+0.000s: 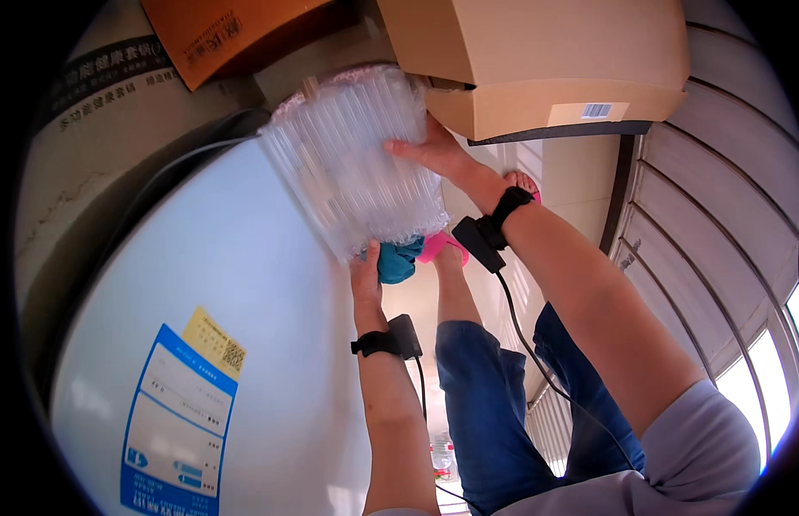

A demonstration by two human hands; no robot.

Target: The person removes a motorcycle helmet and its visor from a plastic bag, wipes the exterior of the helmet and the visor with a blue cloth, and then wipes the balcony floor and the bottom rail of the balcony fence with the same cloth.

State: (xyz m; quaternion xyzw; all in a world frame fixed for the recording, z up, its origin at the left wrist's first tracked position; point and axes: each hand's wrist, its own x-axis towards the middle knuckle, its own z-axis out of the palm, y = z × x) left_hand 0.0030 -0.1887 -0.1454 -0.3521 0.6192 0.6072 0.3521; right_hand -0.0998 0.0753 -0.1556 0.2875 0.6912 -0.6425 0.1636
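Observation:
A clear air-column packaging wrap (pixel 348 155), ribbed and puffy, is held up between my two hands. My right hand (pixel 434 155) grips its right edge, with the thumb laid across the front and the other fingers hidden behind. At the bottom corner, my left hand (pixel 366 267) holds the lower edge; its thumb points up and its fingers are mostly out of sight. Just beneath the wrap, beside my left hand, shows a bunched teal cloth (pixel 399 262). Something pinkish peeks out behind the wrap's top edge.
A white appliance panel (pixel 279 344) with a blue-and-white label (pixel 180 421) stands at the left. Cardboard boxes, one brown (pixel 554 52) and one orange (pixel 236 30), sit at the far side. Metal bars (pixel 709 215) run along the right. My feet in pink slippers (pixel 438 248) are below.

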